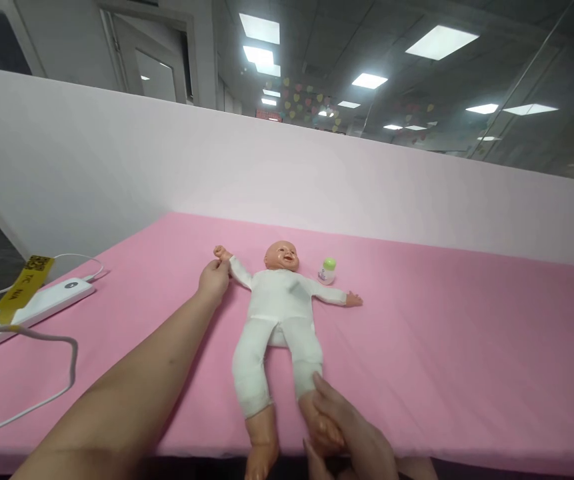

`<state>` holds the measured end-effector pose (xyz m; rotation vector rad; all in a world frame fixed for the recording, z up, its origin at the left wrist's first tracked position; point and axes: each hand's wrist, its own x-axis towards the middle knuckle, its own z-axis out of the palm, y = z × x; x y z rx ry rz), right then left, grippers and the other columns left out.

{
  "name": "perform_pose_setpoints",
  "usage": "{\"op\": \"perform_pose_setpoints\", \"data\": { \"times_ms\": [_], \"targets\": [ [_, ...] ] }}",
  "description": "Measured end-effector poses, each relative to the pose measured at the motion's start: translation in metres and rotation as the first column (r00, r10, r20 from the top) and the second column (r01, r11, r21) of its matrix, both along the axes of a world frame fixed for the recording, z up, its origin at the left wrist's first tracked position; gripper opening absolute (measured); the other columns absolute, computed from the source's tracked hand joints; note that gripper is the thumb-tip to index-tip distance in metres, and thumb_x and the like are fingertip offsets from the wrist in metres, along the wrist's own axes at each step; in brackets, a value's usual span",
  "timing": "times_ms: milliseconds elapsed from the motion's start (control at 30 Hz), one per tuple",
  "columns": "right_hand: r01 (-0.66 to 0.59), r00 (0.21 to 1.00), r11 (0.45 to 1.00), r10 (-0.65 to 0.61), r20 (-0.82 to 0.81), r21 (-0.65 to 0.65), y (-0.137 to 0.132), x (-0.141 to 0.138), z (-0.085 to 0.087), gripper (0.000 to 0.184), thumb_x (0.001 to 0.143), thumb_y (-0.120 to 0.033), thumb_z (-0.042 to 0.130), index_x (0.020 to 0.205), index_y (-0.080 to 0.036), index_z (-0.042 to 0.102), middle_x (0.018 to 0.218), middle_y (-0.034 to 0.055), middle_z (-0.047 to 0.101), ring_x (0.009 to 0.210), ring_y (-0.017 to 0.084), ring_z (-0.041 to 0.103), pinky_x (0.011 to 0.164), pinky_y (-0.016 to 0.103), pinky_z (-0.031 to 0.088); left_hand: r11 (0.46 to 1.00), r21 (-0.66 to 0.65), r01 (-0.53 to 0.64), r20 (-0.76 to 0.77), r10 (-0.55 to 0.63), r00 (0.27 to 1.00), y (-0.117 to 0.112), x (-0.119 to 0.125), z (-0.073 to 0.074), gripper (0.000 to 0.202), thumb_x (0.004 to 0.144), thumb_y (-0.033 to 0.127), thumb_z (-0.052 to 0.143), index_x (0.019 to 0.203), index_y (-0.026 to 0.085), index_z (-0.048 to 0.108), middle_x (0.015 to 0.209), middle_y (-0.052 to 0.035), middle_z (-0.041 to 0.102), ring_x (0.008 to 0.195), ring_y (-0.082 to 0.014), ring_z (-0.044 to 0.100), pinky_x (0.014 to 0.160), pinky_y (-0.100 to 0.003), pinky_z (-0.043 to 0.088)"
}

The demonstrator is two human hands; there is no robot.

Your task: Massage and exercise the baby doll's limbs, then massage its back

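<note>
A baby doll [279, 313] in a white one-piece suit lies on its back on the pink sheet [441, 347], head away from me, arms spread. My left hand [213, 279] is closed on the doll's arm near its wrist, at the sleeve end. My right hand [339, 427] is wrapped around the doll's bare lower leg and foot near the front edge. The doll's other foot [261, 450] hangs over that edge, untouched.
A small white bottle with a green cap [327, 270] stands beside the doll's head. A white power strip with a yellow tag [34, 301] and white cables [57, 373] lies at the left. A pale pink backdrop wall [317, 180] rises behind the surface.
</note>
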<state>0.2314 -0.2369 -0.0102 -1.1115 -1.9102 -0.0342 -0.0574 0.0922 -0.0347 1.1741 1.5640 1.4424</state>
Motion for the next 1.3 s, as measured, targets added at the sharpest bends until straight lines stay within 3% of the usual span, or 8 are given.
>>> {"op": "perform_pose_setpoints", "data": {
  "times_ms": [133, 333, 600, 800, 933, 1067, 1200, 1300],
  "targets": [
    [-0.010, 1.000, 1.000, 0.010, 0.013, -0.018, -0.010, 0.004, -0.025, 0.064, 0.086, -0.008, 0.062, 0.145, -0.032, 0.055, 0.139, 0.0040, 0.069, 0.115, 0.026, 0.075, 0.095, 0.031, 0.065, 0.998, -0.069, -0.002, 0.117, 0.010, 0.993, 0.007, -0.006, -0.002, 0.034, 0.093, 0.049, 0.055, 0.104, 0.018, 0.062, 0.102, -0.0155, 0.074, 0.084, -0.0264, 0.074, 0.068, -0.036, 0.059],
    [-0.004, 0.993, 0.999, 0.008, 0.118, -0.033, -0.011, 0.003, -0.036, 0.056, 0.086, -0.006, 0.057, 0.140, -0.020, 0.056, 0.140, 0.0140, 0.068, 0.117, 0.025, 0.073, 0.098, 0.031, 0.062, 0.998, -0.065, -0.001, 0.122, 0.009, 0.992, 0.004, -0.001, -0.002, 0.033, 0.088, 0.050, 0.060, 0.099, 0.019, 0.062, 0.100, -0.0130, 0.073, 0.083, -0.0249, 0.072, 0.068, -0.034, 0.058],
    [0.073, 0.997, 0.995, -0.075, 0.032, 0.062, 0.005, -0.002, 0.005, 0.063, 0.081, -0.008, 0.063, 0.142, -0.023, 0.056, 0.140, 0.0112, 0.068, 0.120, 0.029, 0.072, 0.097, 0.035, 0.064, 0.999, 0.039, 0.009, -0.057, -0.007, 0.998, -0.010, 0.010, 0.004, 0.037, 0.079, 0.046, 0.075, 0.106, 0.021, 0.067, 0.102, -0.0088, 0.074, 0.083, -0.0231, 0.068, 0.071, -0.032, 0.053],
    [0.102, 0.995, 0.994, -0.102, -0.013, 0.044, 0.048, -0.006, 0.037, 0.046, 0.087, -0.013, 0.058, 0.132, -0.021, 0.062, 0.139, 0.0112, 0.069, 0.124, 0.027, 0.070, 0.103, 0.037, 0.062, 0.931, 0.235, 0.279, -0.462, -0.145, 0.875, -0.030, 0.027, 0.019, 0.041, 0.088, 0.045, 0.070, 0.125, 0.028, 0.070, 0.115, -0.0067, 0.076, 0.101, -0.0261, 0.069, 0.087, -0.035, 0.052],
    [0.130, 0.990, 0.988, -0.134, -0.048, -0.080, 0.082, -0.004, 0.040, 0.041, 0.086, -0.015, 0.059, 0.126, -0.021, 0.066, 0.142, 0.0119, 0.067, 0.129, 0.028, 0.067, 0.103, 0.039, 0.061, 0.871, 0.225, 0.437, -0.707, -0.163, 0.688, -0.042, 0.037, 0.029, 0.043, 0.091, 0.043, 0.068, 0.132, 0.029, 0.071, 0.126, -0.0087, 0.073, 0.115, -0.0314, 0.065, 0.101, -0.042, 0.049],
    [0.134, 0.987, 0.973, -0.148, -0.062, -0.186, 0.104, -0.008, 0.035, 0.040, 0.084, -0.015, 0.059, 0.123, -0.021, 0.068, 0.145, 0.0124, 0.064, 0.133, 0.029, 0.064, 0.104, 0.041, 0.060, 0.817, 0.173, 0.551, -0.805, -0.206, 0.557, -0.048, 0.044, 0.029, 0.044, 0.094, 0.036, 0.063, 0.137, 0.035, 0.070, 0.136, -0.0067, 0.069, 0.129, -0.0312, 0.059, 0.113, -0.044, 0.043],
    [0.133, 0.987, 0.965, -0.149, -0.058, -0.226, 0.106, -0.010, 0.033, 0.043, 0.086, -0.016, 0.060, 0.128, -0.022, 0.066, 0.149, 0.0119, 0.061, 0.134, 0.029, 0.063, 0.106, 0.042, 0.059, 0.823, 0.170, 0.542, -0.803, -0.204, 0.561, -0.050, 0.045, 0.027, 0.043, 0.094, 0.036, 0.063, 0.136, 0.037, 0.071, 0.137, -0.0066, 0.068, 0.128, -0.0309, 0.061, 0.111, -0.043, 0.046],
    [0.100, 0.991, 0.977, -0.114, -0.064, -0.186, 0.093, -0.006, 0.034, 0.041, 0.089, -0.018, 0.061, 0.130, -0.021, 0.064, 0.149, 0.0122, 0.061, 0.135, 0.027, 0.062, 0.108, 0.041, 0.058, 0.849, 0.175, 0.498, -0.756, -0.208, 0.620, -0.048, 0.042, 0.028, 0.045, 0.094, 0.042, 0.064, 0.138, 0.036, 0.069, 0.132, -0.0067, 0.071, 0.119, -0.0297, 0.066, 0.103, -0.041, 0.049]
  ]
}}
